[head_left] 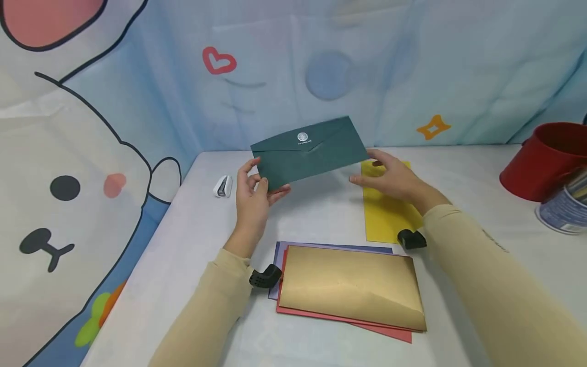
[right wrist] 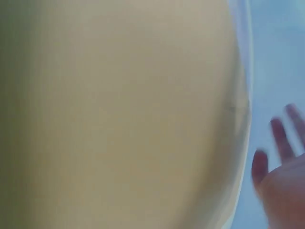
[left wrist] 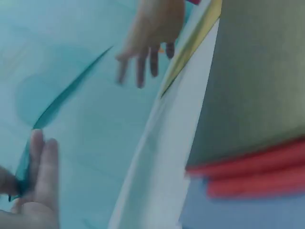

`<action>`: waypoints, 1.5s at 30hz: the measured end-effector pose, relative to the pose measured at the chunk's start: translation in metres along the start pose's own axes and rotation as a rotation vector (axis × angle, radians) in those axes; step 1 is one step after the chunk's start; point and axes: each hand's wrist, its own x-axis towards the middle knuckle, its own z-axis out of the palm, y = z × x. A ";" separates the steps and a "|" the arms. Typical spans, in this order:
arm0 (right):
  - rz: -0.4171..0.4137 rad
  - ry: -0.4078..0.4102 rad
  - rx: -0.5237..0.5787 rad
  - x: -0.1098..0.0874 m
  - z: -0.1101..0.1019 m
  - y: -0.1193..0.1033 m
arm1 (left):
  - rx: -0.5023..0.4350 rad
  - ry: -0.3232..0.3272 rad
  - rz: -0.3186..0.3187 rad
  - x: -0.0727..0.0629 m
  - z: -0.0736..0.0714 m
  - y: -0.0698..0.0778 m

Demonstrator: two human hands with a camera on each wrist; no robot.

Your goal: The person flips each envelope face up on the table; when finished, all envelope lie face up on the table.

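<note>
A dark green envelope (head_left: 312,153) with a white round logo on its flap is tilted in the air above the table. My left hand (head_left: 254,196) pinches its lower left corner between thumb and fingers. Edge-on, the same envelope (left wrist: 71,93) shows in the left wrist view. My right hand (head_left: 390,176) is at the envelope's right corner, fingers extended and holding nothing; in the left wrist view a narrow gap separates the right hand (left wrist: 157,28) from it. Below that hand lies a yellow sheet or envelope (head_left: 390,216), partly covered by the arm.
Nearest me lies a stack: a gold envelope (head_left: 350,285) over red envelopes (head_left: 390,334) and purple ones (head_left: 273,291). A small white-and-black gadget (head_left: 222,186) is at left. A red container (head_left: 536,168) and a blue tin (head_left: 561,211) stand at right. A printed curtain (head_left: 284,76) hangs behind.
</note>
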 end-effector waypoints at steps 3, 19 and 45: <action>-0.037 0.004 0.207 -0.007 -0.001 -0.002 | 0.081 -0.054 -0.058 0.000 0.000 -0.003; -0.111 0.025 0.055 -0.053 0.004 0.003 | 0.553 -0.147 -0.167 0.001 -0.007 -0.010; 0.208 -0.044 -0.385 -0.064 -0.026 0.023 | 0.858 -0.195 -0.042 0.000 -0.012 0.000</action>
